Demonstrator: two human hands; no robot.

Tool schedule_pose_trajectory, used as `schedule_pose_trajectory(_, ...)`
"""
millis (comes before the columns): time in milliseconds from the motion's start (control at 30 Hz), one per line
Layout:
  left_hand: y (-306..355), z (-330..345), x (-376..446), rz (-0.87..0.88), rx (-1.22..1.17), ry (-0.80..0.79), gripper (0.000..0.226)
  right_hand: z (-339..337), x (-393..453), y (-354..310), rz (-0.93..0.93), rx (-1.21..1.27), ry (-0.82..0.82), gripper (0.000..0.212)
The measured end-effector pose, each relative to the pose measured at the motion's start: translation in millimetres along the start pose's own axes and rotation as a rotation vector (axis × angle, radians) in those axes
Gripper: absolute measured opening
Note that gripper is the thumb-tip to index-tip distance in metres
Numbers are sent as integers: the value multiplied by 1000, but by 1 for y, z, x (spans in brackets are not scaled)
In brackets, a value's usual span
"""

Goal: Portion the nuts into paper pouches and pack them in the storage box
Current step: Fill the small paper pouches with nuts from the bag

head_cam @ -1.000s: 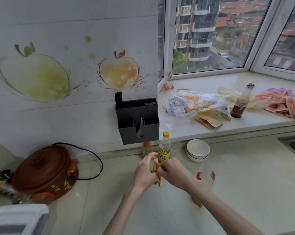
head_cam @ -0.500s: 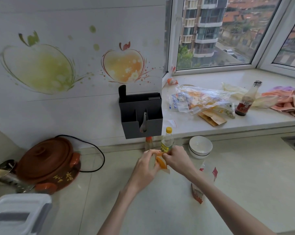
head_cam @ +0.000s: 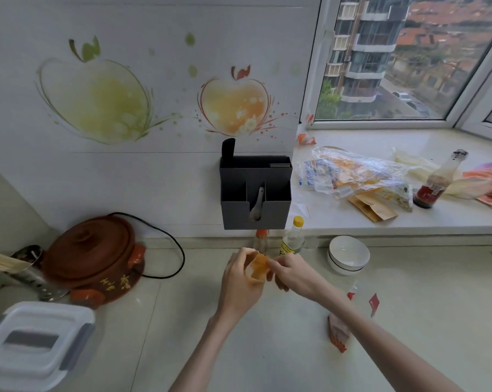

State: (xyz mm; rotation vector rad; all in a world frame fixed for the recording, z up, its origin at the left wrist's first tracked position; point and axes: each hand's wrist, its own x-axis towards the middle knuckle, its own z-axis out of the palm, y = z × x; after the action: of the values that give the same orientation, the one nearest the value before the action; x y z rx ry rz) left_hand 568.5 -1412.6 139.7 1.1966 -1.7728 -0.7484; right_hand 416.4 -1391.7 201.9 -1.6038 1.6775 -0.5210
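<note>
A small brown paper pouch (head_cam: 258, 267) is held above the counter between both hands. My left hand (head_cam: 242, 281) wraps around its left side, and my right hand (head_cam: 291, 274) pinches its right edge. A red and clear bag of nuts (head_cam: 339, 329) lies on the counter under my right forearm. The white storage box with a grey-latched lid (head_cam: 35, 342) sits at the lower left. More brown paper pouches (head_cam: 372, 206) lie on the window sill beside a crumpled clear plastic bag (head_cam: 352, 172).
A brown clay pot (head_cam: 93, 254) with a black cord stands at the left. A dark wall-mounted holder (head_cam: 255, 193) hangs above two small bottles (head_cam: 292, 237). Stacked white bowls (head_cam: 348, 254) sit near the sill; a sauce bottle (head_cam: 437, 183) and a pink cloth (head_cam: 490, 182) lie on it.
The pouch has turned in my hands, from edge-on to showing its broad orange-brown face. Both hands stayed together over the counter.
</note>
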Motion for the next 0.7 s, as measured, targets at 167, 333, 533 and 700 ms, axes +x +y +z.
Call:
schedule_pose_trajectory(167, -15, -12, 11, -72, -30, 89, 36, -35, 34, -8, -215, -511, 51, 23)
schedule_pose_trajectory(333, -12, -18, 18, -70, -101, 85, 28, -63, 90, -36, -480, -756, 157, 30)
schedule_pose_trajectory(533, -15, -26, 25, -106, -138, 83, 33, -75, 149, -62, -442, -1010, 152, 27)
schedule_pose_trajectory(700, -17, -36, 29, -124, -153, 103, 27, -71, 169, -66, -403, -1150, 67, 16)
